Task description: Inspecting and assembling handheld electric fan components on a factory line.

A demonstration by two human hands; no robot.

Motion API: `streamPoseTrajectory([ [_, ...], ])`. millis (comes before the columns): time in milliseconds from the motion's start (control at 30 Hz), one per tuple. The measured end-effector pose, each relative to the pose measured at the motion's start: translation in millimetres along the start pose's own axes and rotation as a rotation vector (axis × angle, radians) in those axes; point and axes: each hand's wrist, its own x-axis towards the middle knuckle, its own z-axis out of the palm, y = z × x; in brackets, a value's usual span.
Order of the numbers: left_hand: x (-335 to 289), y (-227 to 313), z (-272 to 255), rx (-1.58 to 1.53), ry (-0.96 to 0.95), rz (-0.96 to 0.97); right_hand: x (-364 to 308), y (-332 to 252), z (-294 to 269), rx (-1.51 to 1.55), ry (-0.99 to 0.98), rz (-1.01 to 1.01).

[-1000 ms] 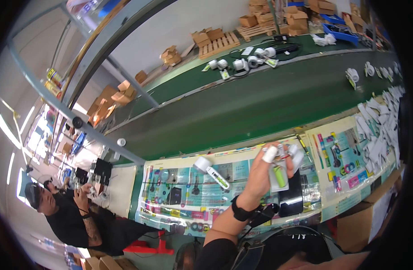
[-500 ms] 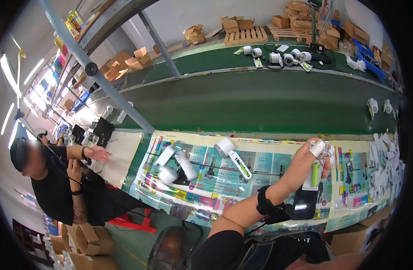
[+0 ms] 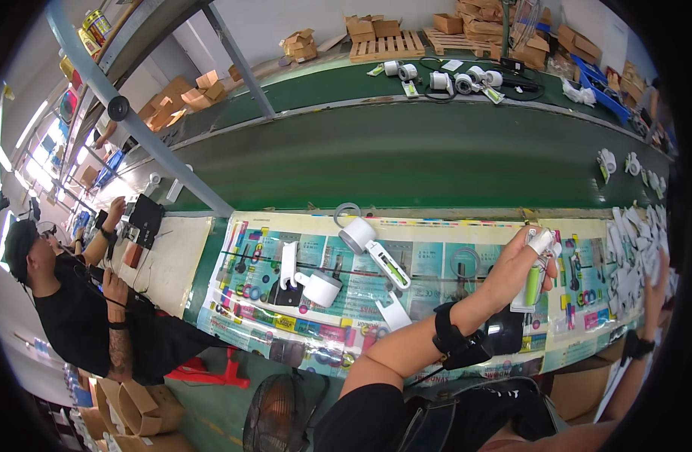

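Observation:
My left hand [image 3: 533, 264] is closed round a white device handle [image 3: 520, 304] with an exposed green battery [image 3: 533, 286] and thin wires at its top. At the right edge, my right hand [image 3: 655, 270] is at a pile of white plastic pieces [image 3: 624, 245]; its fingers are small and partly hidden. Left of my left arm lies a round-headed white device [image 3: 358, 235], its handle uncovered over a green battery [image 3: 393, 271]. Further left are another round white head [image 3: 321, 288] and a long white cover [image 3: 288, 265]. A forked white piece [image 3: 393, 312] lies near my forearm.
Printed sheets cover the table [image 3: 338, 324]. Beyond runs a green conveyor belt [image 3: 361, 162], with more white devices [image 3: 609, 164] at its right. At left, a co-worker [image 3: 82, 301] sits by a black box [image 3: 144, 220]. A fan [image 3: 274, 410] stands below the table edge.
My right hand has come into view at the pile. The white parts at left, blurred and moving before, now lie still and spread out. The co-worker's outstretched hand has drawn back toward the black box.

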Motion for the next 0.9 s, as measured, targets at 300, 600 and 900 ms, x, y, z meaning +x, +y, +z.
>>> streamPoseTrajectory([
  [300, 0.1, 0.7, 5.6, 0.018, -0.068, 0.009, 23.4, -150.9, 34.7, -0.165, -0.496, 0.079],
  [600, -20.1, 8.7, 22.2, -0.131, -0.131, -0.072, 62.8, -306.9, 9.7, 1.403, -0.77, 0.129],
  [900, -15.7, -1.4, 18.5, -0.223, -0.063, 0.001, 31.8, -312.5, 30.4, 1.921, -0.866, 0.296],
])
